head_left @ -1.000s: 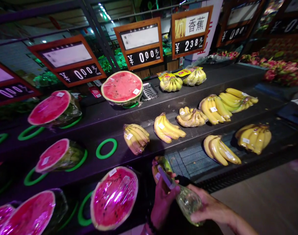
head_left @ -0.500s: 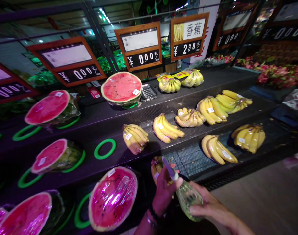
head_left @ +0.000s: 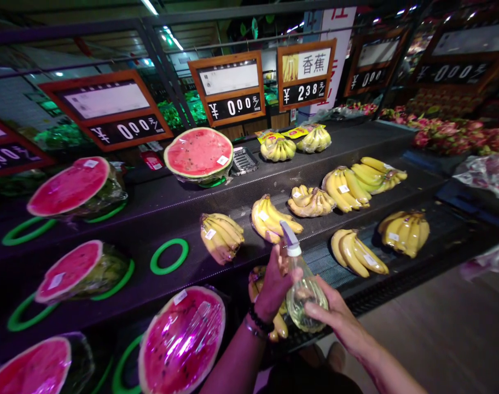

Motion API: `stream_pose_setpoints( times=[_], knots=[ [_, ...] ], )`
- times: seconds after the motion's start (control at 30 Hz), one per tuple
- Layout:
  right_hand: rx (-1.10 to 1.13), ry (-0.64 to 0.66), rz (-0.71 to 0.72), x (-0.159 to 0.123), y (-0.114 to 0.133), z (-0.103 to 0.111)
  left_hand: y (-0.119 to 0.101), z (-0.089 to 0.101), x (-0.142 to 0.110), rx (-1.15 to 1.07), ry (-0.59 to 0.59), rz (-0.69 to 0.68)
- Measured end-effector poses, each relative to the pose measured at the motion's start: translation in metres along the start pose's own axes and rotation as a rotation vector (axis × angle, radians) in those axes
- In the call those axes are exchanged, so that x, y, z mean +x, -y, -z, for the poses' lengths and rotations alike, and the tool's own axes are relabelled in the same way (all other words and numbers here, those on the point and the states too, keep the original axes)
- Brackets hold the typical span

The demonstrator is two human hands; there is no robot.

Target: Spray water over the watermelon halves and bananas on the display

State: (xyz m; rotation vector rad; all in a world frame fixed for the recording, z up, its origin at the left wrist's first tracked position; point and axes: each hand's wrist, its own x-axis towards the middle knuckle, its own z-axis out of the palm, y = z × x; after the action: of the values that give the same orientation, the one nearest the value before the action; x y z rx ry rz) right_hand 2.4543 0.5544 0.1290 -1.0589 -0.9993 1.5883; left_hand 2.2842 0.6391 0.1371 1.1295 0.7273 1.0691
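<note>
My right hand (head_left: 335, 312) is closed around the lower body of a clear spray bottle (head_left: 302, 301) with pale yellow-green liquid, its thumb across the front. The bottle stands nearly upright, its greyish trigger head (head_left: 290, 235) tipped toward the upper left. At the bottle's left side my left hand (head_left: 276, 284) has its fingers apart, with the thumb against the upper body. A dark beaded bracelet and a metal band circle the left wrist. Partly hidden behind the left hand lies a bunch of bananas (head_left: 279, 327). More wrapped bananas (head_left: 274, 216) lie beyond the bottle.
Stepped black shelves (head_left: 137, 238) carry wrapped watermelon halves (head_left: 183, 339) at left, with green rings (head_left: 169, 256) among them. More bananas (head_left: 358, 251) lie to the right. Price signs (head_left: 305, 74) hang along the back; dragon fruit (head_left: 458, 128) is piled at far right.
The spray bottle has moved up and slightly left, turning more upright. My left hand has loosened from its neck, while my right hand keeps its hold. The view has shifted slightly.
</note>
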Motion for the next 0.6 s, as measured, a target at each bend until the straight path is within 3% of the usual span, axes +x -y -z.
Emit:
stream_pose_setpoints(
  times=[0.17,0.27,0.37,0.47,0.6],
  knots=[
    [-0.111,-0.044,0.069,0.002,0.005,-0.005,0.042,0.002,-0.037,-0.163,0.13,0.104],
    [-0.401,-0.063,0.106,0.002,-0.001,-0.006,0.056,-0.002,-0.06,-0.347,0.065,0.165],
    [-0.662,-0.092,0.189,0.008,-0.005,-0.003,0.059,-0.001,-0.071,-0.386,-0.019,0.18],
    [-0.649,-0.099,0.216,0.023,0.005,-0.003,0.062,0.004,-0.074,-0.372,-0.008,0.212],
    [-0.553,-0.097,0.275,0.052,0.036,-0.013,0.068,0.005,-0.078,-0.381,0.005,0.231]
  ],
)
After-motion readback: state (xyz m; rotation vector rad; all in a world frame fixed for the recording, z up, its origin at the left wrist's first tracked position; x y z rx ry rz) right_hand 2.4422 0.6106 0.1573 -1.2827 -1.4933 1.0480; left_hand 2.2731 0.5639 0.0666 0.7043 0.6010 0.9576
